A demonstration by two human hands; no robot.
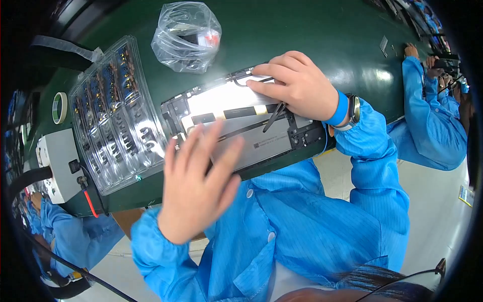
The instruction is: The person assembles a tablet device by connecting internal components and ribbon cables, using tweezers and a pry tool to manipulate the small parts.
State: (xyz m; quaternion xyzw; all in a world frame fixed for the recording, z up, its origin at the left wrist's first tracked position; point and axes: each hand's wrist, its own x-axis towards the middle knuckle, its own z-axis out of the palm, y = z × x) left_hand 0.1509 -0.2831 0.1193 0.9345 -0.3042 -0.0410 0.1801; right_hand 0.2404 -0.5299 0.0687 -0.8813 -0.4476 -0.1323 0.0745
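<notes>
An opened flat electronic device, like a tablet with silver battery panels and a dark frame, lies tilted on the bench before me. My right hand rests over its far right part, fingers bent toward the far edge. Black tweezers stick out from under that palm, held in the hand; a thin dark strip by the fingertips is partly covered. Slightly blurred, my left hand is over the device's near left side, fingers spread and holding nothing.
Left of the device stands a clear compartment tray with several small parts. A clear plastic bag lies behind it. A tape roll and a white box with cables are at far left. Co-workers' blue sleeves show at both sides.
</notes>
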